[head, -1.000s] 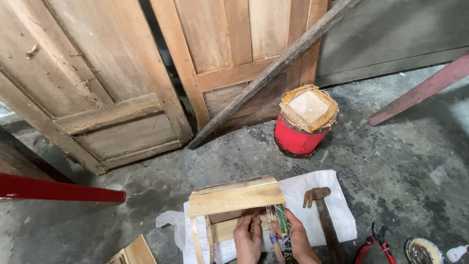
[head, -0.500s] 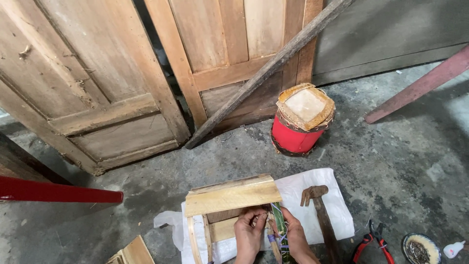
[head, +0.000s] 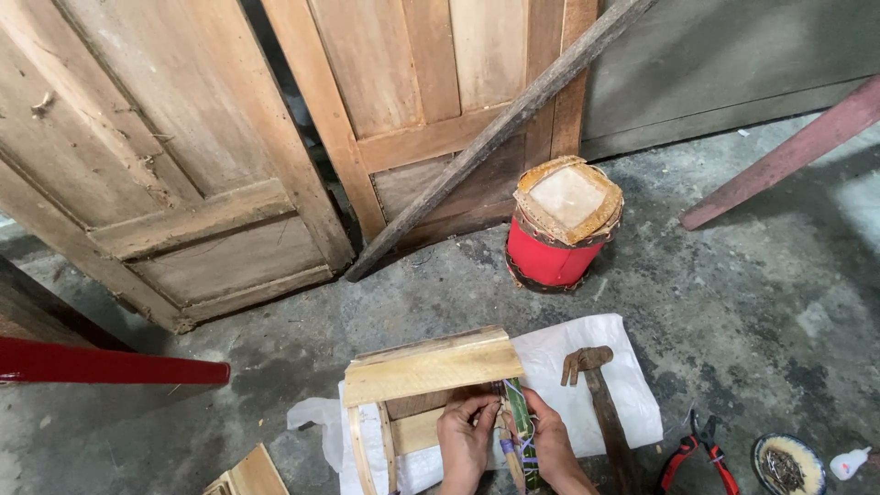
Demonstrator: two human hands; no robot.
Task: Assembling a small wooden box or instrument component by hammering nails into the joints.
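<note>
A small pale wooden frame (head: 431, 367) stands on a white sack (head: 587, 367) spread over the concrete floor at the bottom centre of the head view. My left hand (head: 465, 440) rests inside the frame, fingers curled by its right leg. My right hand (head: 550, 445) grips that right leg, a narrow green-painted wooden strip (head: 519, 412), from the other side. A thin stick with a blue band (head: 507, 449) sits between the two hands; which hand holds it I cannot tell.
A claw hammer (head: 596, 385) lies on the sack to the right. Red-handled pliers (head: 697, 454), a round dish of small dark bits (head: 786, 463) and a small white bottle (head: 848, 461) lie at bottom right. A red drum-like stool (head: 561, 225) stands before leaning wooden doors (head: 211, 156). A red bar (head: 101, 365) juts in from the left.
Both hands stay at the frame's right leg with only slight finger shifts. The view has drifted a little.
</note>
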